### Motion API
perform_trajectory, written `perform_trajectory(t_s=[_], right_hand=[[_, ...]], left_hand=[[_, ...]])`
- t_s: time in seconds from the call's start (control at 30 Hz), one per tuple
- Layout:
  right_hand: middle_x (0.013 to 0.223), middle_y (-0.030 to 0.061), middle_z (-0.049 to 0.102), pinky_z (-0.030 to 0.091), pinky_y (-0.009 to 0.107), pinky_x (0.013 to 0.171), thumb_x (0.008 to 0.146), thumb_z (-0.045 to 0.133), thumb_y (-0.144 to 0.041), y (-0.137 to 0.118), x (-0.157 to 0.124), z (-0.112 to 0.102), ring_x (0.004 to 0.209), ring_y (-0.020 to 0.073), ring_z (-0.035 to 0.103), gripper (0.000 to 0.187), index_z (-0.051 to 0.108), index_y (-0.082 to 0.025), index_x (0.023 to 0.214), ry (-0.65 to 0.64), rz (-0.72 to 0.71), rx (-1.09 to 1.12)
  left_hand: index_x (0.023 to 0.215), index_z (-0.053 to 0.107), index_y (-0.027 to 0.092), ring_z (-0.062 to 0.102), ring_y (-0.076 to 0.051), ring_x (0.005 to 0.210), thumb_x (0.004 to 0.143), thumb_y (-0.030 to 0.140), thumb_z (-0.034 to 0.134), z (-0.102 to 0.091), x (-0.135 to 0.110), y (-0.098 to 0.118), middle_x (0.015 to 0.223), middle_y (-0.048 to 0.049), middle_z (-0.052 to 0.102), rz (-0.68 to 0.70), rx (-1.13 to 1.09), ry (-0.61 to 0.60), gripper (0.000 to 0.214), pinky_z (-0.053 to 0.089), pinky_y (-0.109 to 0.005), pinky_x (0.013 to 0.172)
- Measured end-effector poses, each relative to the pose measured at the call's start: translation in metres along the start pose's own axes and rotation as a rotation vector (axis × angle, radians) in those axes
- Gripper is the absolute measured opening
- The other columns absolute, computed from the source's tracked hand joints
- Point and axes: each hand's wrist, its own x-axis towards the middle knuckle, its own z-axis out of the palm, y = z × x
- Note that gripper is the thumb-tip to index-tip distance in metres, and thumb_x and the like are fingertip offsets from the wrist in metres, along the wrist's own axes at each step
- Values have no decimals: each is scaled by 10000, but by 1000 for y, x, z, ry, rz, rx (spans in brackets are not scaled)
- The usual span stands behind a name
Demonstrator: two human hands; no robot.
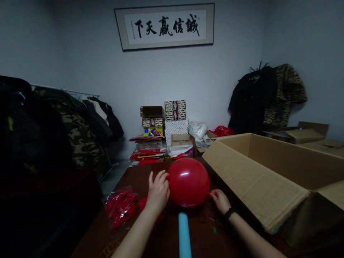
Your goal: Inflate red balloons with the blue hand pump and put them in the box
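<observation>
A round red inflated balloon point(188, 182) sits on the end of a light blue tube point(184, 234), probably a hand pump, over a dark wooden table point(134, 175). My left hand point(158, 190) rests against the balloon's left side with fingers stretched upward, touching it. My right hand point(220, 200), with a dark band on its wrist, lies at the balloon's lower right; its fingers are curled near the balloon's base, and what they pinch is not clear.
A clear bag of red uninflated balloons point(120, 206) lies left of my left hand. A large open cardboard box point(268, 172) fills the right. Stacked boxes and red packets point(161, 136) stand at the table's far end. Coats hang on both sides.
</observation>
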Motion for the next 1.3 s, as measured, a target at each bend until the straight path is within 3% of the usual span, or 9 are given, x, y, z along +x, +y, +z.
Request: perform_trajectory(t_s=[0.17, 0.3, 0.4, 0.5, 0.6, 0.87, 1.17, 1.3], right_hand=[[837, 3, 616, 473, 352, 782, 857, 444, -417, -36, -8, -27, 807, 127, 582, 284, 560, -158, 859, -3, -74, 315], [965, 48, 607, 427, 338, 879, 846, 398, -488, -101, -26, -60, 931, 163, 558, 345, 562, -189, 894, 22, -267, 466], [1082, 48, 557, 339, 336, 976, 834, 446, -440, -159, -33, -77, 1081, 169, 477, 255, 565, -217, 804, 18, -464, 500], [1084, 38, 543, 327, 357, 985, 833, 464, -357, -209, -34, -75, 1087, 162, 459, 155, 553, -231, 818, 14, -608, 511], [1065, 32, 538, 331, 357, 982, 832, 468, -315, -240, -31, -61, 1078, 155, 454, 113, 545, -235, 811, 18, -670, 523], [1039, 32, 524, 364, 368, 953, 817, 488, -292, -253, -31, -32, 1020, 159, 484, 95, 566, -240, 804, -4, -659, 555], [1073, 28, 503, 358, 343, 952, 800, 521, -292, -259, -36, -32, 1034, 153, 479, 78, 575, -237, 786, -25, -635, 530], [1082, 28, 508, 349, 351, 967, 817, 500, -311, -259, -37, -35, 1061, 151, 466, 106, 561, -237, 771, -98, -678, 514]], left_hand=[[805, 613, 194, 472, -290, 1145, 738, 129, 483, -24, 19, -10, 1067, -114, 635, -105, 46, 121, 160, 143, -602, 1035], [810, 619, 191, 448, -294, 1174, 740, 152, 502, -44, 27, -6, 1132, -110, 622, -106, 90, 122, 142, 121, -596, 1047], [779, 618, 197, 423, -287, 1203, 756, 162, 503, -54, 28, 6, 1167, -99, 610, -22, 62, 83, 122, 94, -589, 1061], [787, 623, 205, 405, -274, 1222, 772, 163, 495, -61, 26, 16, 1197, -83, 596, -9, 39, 61, 136, 83, -584, 1068], [839, 636, 229, 394, -261, 1232, 788, 195, 495, -67, 22, 18, 1220, -60, 584, -23, 21, 43, 153, 86, -580, 1071], [886, 651, 257, 392, -273, 1228, 785, 201, 507, -79, 6, 3, 1163, -50, 612, -6, -26, 8, 185, 83, -604, 1062], [855, 637, 241, 437, -260, 1168, 788, 158, 484, -78, 0, 1, 966, -33, 665, -42, -105, 7, 186, 69, -603, 1058], [806, 626, 232, 484, -245, 1085, 787, 176, 496, -80, -1, -3, 886, -20, 669, -59, -101, 14, 142, 80, -589, 1060]])
